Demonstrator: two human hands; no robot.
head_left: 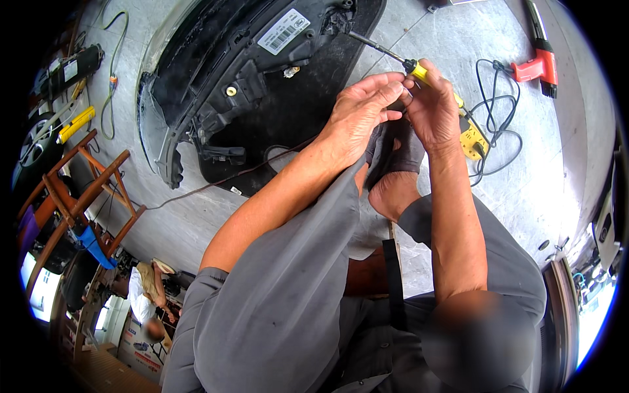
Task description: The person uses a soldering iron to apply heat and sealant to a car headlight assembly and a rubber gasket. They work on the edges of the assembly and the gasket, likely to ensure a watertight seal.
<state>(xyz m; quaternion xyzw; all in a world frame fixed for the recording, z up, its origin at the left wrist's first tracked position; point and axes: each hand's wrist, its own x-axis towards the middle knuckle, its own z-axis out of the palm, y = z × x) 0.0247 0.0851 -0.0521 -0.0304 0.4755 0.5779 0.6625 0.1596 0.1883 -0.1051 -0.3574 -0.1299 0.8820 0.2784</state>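
My right hand (434,116) is closed around the yellow handle of a screwdriver (388,52). Its long metal shaft points up and left, and the tip overlaps the end of a black car headlight housing (252,85) in view. My left hand (357,118) meets the right one below the handle, thumb and fingers pinched together. Whatever small thing lies between those fingertips is too hidden to tell. The housing has a white label (284,31) and a cream round plug (230,91), and lies on a black mat (308,108) on the floor.
A red and black heat gun (540,67) lies at the far right, near a yellow power strip (473,141) with black cables. At left stand a wooden stool frame (92,187) and a yellow tool (76,124). A thin cable crosses the floor. Another person (145,295) is at lower left.
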